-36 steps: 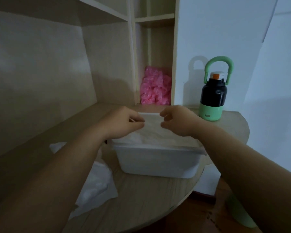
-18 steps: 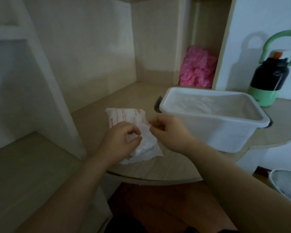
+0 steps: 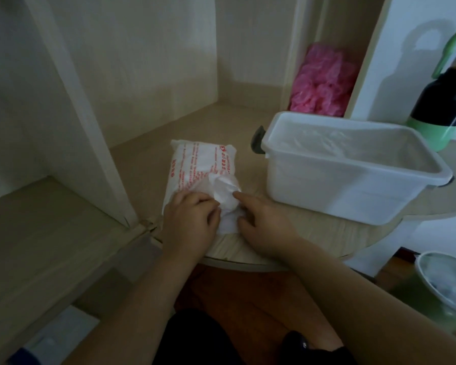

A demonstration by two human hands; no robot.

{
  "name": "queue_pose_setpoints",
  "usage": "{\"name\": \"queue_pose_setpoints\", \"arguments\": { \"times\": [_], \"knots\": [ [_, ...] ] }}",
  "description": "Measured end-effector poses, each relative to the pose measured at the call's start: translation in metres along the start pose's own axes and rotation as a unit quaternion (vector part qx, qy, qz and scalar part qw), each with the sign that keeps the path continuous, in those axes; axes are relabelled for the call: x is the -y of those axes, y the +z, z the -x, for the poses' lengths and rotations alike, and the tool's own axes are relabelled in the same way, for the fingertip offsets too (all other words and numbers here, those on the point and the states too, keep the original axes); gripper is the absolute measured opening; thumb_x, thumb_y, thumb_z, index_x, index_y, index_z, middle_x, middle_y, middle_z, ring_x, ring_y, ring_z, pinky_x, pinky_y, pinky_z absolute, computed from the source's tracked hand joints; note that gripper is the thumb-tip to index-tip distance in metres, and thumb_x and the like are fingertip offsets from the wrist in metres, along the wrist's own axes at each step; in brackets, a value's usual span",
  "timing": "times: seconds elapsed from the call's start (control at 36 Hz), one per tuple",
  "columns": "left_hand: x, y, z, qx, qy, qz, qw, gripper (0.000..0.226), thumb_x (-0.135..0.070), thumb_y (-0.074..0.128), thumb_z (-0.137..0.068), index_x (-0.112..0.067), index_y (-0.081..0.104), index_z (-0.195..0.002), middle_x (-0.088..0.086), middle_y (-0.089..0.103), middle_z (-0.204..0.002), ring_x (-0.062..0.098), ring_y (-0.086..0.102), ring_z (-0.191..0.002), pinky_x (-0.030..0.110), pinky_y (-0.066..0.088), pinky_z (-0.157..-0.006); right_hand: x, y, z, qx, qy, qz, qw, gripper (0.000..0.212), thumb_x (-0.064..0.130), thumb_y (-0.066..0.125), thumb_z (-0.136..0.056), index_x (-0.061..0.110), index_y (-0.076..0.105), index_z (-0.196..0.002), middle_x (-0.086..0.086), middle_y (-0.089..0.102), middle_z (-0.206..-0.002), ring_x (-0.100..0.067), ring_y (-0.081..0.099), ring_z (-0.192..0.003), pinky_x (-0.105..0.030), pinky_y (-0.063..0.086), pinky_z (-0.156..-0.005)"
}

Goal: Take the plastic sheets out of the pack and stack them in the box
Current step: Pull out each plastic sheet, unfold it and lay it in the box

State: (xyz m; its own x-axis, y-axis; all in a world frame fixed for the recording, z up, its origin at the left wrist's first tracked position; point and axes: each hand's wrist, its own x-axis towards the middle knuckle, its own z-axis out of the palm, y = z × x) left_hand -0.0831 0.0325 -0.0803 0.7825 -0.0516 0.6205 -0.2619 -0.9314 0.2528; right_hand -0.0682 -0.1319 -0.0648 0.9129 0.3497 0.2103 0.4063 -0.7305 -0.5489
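Note:
A white pack with red print point(image 3: 198, 164) lies flat on the round wooden table point(image 3: 313, 230), left of the white plastic box point(image 3: 353, 164). Crumpled clear plastic sheets point(image 3: 340, 143) lie inside the box. At the pack's near end a bunched white plastic sheet point(image 3: 225, 193) sticks out. My left hand point(image 3: 190, 219) rests on the pack's near left corner, fingers curled on it. My right hand point(image 3: 263, 225) is beside the bunched sheet, which it pinches between index finger and thumb.
A pink plastic bundle point(image 3: 324, 83) fills a shelf niche behind the box. A black and green bottle point(image 3: 448, 101) stands at the far right. A lined bin point(image 3: 445, 285) sits on the floor, lower right. A shelf upright point(image 3: 90, 127) rises at the left.
My hands left the box, where they laid a sheet, and came back to the pack. The view swung left and down. Both hands now sit lower on the pack's near end.

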Motion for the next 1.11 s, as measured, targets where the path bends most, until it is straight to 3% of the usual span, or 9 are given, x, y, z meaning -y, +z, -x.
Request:
{"name": "queue_pose_setpoints", "arguments": {
  "times": [0.14, 0.28, 0.42, 0.5, 0.61, 0.69, 0.83, 0.94, 1.11],
  "knots": [
    [-0.004, -0.004, -0.001, -0.051, 0.051, -0.035, 0.997, 0.016, -0.02, 0.061, -0.08, -0.011, 0.075, -0.076, 0.002, 0.07, -0.08, 0.027, 0.054, -0.084, 0.036, 0.046, -0.069, -0.001, -0.001, 0.002, -0.012, 0.005, -0.027, 1.0, 0.054, 0.023, 0.05, -0.094, 0.028, 0.033, -0.145, -0.001, 0.057, -0.125, -0.014, 0.056, -0.098, -0.024, 0.042, -0.085],
    [-0.012, -0.01, -0.007, -0.011, 0.091, -0.094, 0.991, 0.007, -0.011, 0.073, -0.073, -0.008, 0.068, -0.07, 0.007, 0.067, -0.076, 0.029, 0.059, -0.073, 0.036, 0.045, -0.061, -0.001, -0.002, 0.004, -0.028, 0.002, -0.046, 0.999, 0.052, 0.021, 0.051, -0.094, 0.025, 0.037, -0.143, -0.004, 0.061, -0.111, -0.012, 0.056, -0.081, -0.027, 0.046, -0.075],
    [-0.014, -0.003, -0.006, 0.018, 0.038, 0.087, 0.995, 0.01, -0.01, 0.066, -0.086, -0.011, 0.061, -0.077, 0.003, 0.06, -0.076, 0.015, 0.054, -0.069, 0.017, 0.033, -0.059, -0.004, -0.001, 0.004, -0.057, -0.004, -0.053, 0.997, 0.051, 0.021, 0.053, -0.093, 0.025, 0.038, -0.142, -0.003, 0.056, -0.126, -0.006, 0.047, -0.087, -0.021, 0.037, -0.077],
    [-0.011, -0.002, -0.004, 0.011, -0.013, 0.183, 0.983, 0.007, -0.012, 0.063, -0.09, -0.014, 0.061, -0.084, -0.002, 0.062, -0.083, 0.004, 0.054, -0.073, 0.01, 0.039, -0.064, -0.006, 0.0, 0.004, -0.063, -0.007, -0.048, 0.997, 0.052, 0.024, 0.053, -0.093, 0.026, 0.038, -0.143, -0.004, 0.055, -0.124, -0.004, 0.042, -0.088, -0.02, 0.034, -0.076],
    [-0.008, -0.007, -0.005, 0.021, -0.052, 0.276, 0.96, 0.007, -0.016, 0.059, -0.092, -0.02, 0.056, -0.088, -0.017, 0.059, -0.09, -0.008, 0.056, -0.09, 0.007, 0.044, -0.074, -0.006, 0.0, 0.003, -0.068, -0.001, -0.067, 0.995, 0.054, 0.033, 0.055, -0.092, 0.028, 0.035, -0.143, 0.001, 0.045, -0.135, -0.01, 0.049, -0.106, -0.024, 0.042, -0.086],
    [-0.006, -0.005, -0.004, 0.0, -0.027, 0.266, 0.964, 0.004, -0.024, 0.057, -0.092, -0.022, 0.057, -0.088, -0.018, 0.058, -0.093, -0.001, 0.053, -0.092, 0.01, 0.041, -0.081, -0.005, -0.001, 0.004, -0.077, 0.008, -0.119, 0.99, 0.059, 0.038, 0.06, -0.088, 0.026, 0.037, -0.142, 0.003, 0.05, -0.129, -0.011, 0.052, -0.105, -0.03, 0.048, -0.088],
    [-0.007, 0.0, -0.002, -0.007, 0.065, 0.184, 0.981, 0.019, -0.026, 0.048, -0.092, -0.011, 0.059, -0.088, -0.002, 0.055, -0.096, 0.008, 0.047, -0.095, 0.011, 0.033, -0.084, -0.003, 0.0, 0.005, -0.091, -0.013, -0.134, 0.987, 0.03, 0.036, 0.061, -0.088, 0.018, 0.064, -0.113, 0.009, 0.058, -0.106, -0.003, 0.053, -0.094, -0.017, 0.04, -0.077],
    [-0.008, -0.003, -0.003, -0.003, 0.011, 0.223, 0.975, 0.019, -0.027, 0.056, -0.092, -0.011, 0.057, -0.102, -0.007, 0.049, -0.106, 0.009, 0.048, -0.101, 0.016, 0.039, -0.083, 0.002, -0.007, 0.003, -0.075, -0.009, -0.207, 0.975, 0.016, 0.026, 0.057, -0.093, 0.025, 0.064, -0.079, 0.012, 0.059, -0.075, 0.005, 0.054, -0.07, -0.012, 0.041, -0.065],
    [-0.015, -0.008, -0.006, 0.044, -0.1, 0.262, 0.959, 0.057, -0.036, 0.066, -0.086, -0.019, 0.043, -0.136, -0.013, 0.043, -0.126, 0.007, 0.046, -0.117, 0.028, 0.045, -0.094, 0.024, -0.037, -0.005, -0.09, 0.009, -0.266, 0.96, 0.019, 0.029, 0.049, -0.096, 0.02, 0.062, -0.085, 0.011, 0.06, -0.076, 0.011, 0.054, -0.066, -0.002, 0.04, -0.057]
  ]
}}
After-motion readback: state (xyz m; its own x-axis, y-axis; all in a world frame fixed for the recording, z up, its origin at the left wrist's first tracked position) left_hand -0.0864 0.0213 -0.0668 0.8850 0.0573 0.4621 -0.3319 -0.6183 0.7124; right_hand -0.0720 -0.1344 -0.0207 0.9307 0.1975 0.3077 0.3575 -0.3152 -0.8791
